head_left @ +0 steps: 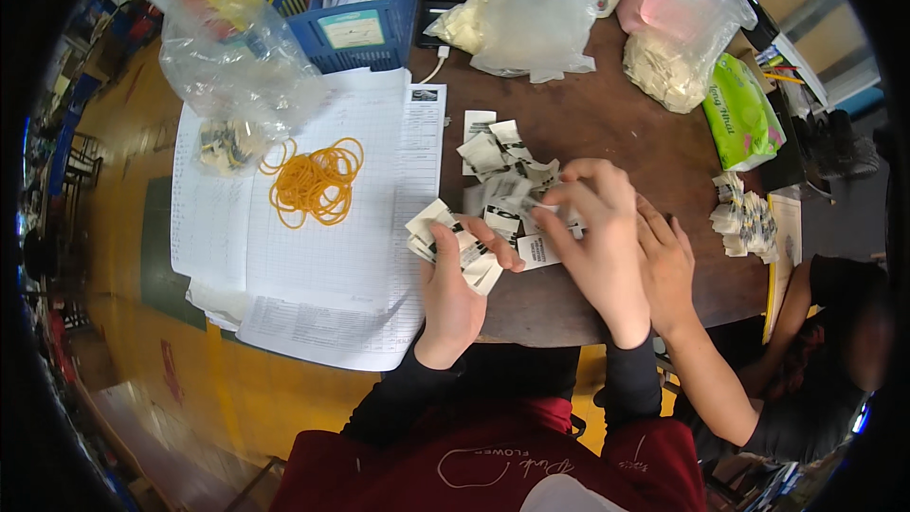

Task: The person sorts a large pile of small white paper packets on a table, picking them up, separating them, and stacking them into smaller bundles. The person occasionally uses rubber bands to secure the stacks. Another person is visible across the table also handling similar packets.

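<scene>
My left hand [453, 289] is closed round a loose bunch of small white printed labels [482, 275], its thumb on top. Just right of it, my right hand [602, 242] reaches over a scattered pile of the same labels [483, 154], its thumb and forefinger pinching at the edge of a motion-blurred label [510, 192]. One label [537, 251] lies flat on the table below the pile. Another person's hand [666, 261] comes in close behind my right hand from the right; its fingertips are partly hidden.
Orange rubber bands [318, 185] lie on an open notebook [213, 209], beside a clear bag [232, 57]. Bags of white pieces [540, 24], [668, 66] stand at the back of the brown table [607, 104]. Bundled labels [744, 218] and a green tissue pack [742, 118] sit right.
</scene>
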Demonstrator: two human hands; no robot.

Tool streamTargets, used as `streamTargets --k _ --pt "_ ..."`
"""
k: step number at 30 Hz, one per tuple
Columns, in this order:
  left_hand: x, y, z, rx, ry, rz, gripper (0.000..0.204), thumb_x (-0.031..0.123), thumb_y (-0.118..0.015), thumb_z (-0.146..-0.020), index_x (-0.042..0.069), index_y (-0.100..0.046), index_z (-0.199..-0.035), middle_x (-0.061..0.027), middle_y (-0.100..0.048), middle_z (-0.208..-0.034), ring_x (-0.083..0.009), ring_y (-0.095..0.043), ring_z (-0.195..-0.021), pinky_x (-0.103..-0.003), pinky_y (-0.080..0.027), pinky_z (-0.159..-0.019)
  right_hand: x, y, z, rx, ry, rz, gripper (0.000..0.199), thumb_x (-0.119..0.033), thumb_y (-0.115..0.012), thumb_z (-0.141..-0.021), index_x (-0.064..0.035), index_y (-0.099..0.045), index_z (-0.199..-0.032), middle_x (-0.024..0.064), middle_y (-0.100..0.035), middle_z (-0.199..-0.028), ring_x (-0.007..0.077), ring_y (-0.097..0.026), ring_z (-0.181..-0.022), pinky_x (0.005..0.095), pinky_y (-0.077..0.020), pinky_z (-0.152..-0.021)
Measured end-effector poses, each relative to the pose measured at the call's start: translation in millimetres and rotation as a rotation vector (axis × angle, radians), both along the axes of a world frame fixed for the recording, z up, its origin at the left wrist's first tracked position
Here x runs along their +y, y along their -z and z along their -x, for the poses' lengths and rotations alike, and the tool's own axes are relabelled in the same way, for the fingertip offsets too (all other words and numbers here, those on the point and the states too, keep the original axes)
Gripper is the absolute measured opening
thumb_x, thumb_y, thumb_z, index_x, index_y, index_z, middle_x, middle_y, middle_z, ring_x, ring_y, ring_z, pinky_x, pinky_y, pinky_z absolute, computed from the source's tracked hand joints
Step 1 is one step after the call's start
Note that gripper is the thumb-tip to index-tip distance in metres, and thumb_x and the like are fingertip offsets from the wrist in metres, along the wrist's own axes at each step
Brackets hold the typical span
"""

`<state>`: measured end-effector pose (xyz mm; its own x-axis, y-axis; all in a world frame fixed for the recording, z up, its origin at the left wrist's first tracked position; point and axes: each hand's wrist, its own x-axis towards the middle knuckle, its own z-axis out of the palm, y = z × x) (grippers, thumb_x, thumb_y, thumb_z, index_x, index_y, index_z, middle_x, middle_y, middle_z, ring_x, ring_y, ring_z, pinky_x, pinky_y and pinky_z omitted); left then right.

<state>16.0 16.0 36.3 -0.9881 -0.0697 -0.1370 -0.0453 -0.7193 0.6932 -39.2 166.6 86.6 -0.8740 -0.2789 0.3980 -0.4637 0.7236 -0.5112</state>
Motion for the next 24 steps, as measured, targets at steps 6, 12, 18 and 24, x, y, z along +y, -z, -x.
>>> streamTargets --k 6,12,18,24 --pt "4 6 1 0.106 0.155 -0.119 0.046 0.055 -0.035 -0.101 0.011 -0.044 -0.113 -0.004 -0.049 -0.093 -0.0176 -0.055 -0.086 -0.034 -0.047 -0.075 6 -18 -16 -0.426 0.064 0.969 0.006 -0.001 -0.068 -0.089 0.0027 -0.066 -0.094 0.0027 -0.068 -0.087 0.0069 -0.06 -0.078 0.02 -0.0464 -0.073" --pt "7 10 -4 0.078 0.202 -0.173 0.076 0.058 -0.047 -0.096 0.006 -0.027 -0.148 -0.0079 -0.046 -0.14 -0.0183 -0.043 -0.132 -0.036 -0.036 -0.109 -25 0 -30 -0.688 0.024 1.005 0.012 -0.002 -0.07 -0.088 0.005 -0.068 -0.099 0.0044 -0.071 -0.087 0.0045 -0.062 -0.079 0.0184 -0.0469 -0.069" --pt "7 11 -2 0.081 0.331 0.128 0.048 0.03 -0.046 -0.105 0.004 -0.037 -0.144 -0.0082 -0.045 -0.142 -0.0162 -0.041 -0.132 -0.037 -0.034 -0.11 -28 19 -41 -0.488 0.099 0.83 0.014 -0.001 -0.073 -0.084 0.0024 -0.073 -0.097 0.006 -0.071 -0.092 0.0102 -0.061 -0.084 0.0234 -0.0469 -0.074" --pt "6 11 0 0.12 0.337 0.13 0.041 0.03 -0.042 -0.106 0.001 -0.045 -0.136 -0.0114 -0.055 -0.13 -0.019 -0.055 -0.118 -0.035 -0.046 -0.099 -21 8 -40 -0.183 0.269 0.564 0.015 0.0 -0.074 -0.08 -0.0023 -0.076 -0.094 0.004 -0.061 -0.093 0.0147 -0.056 -0.087 0.0265 -0.0447 -0.077"
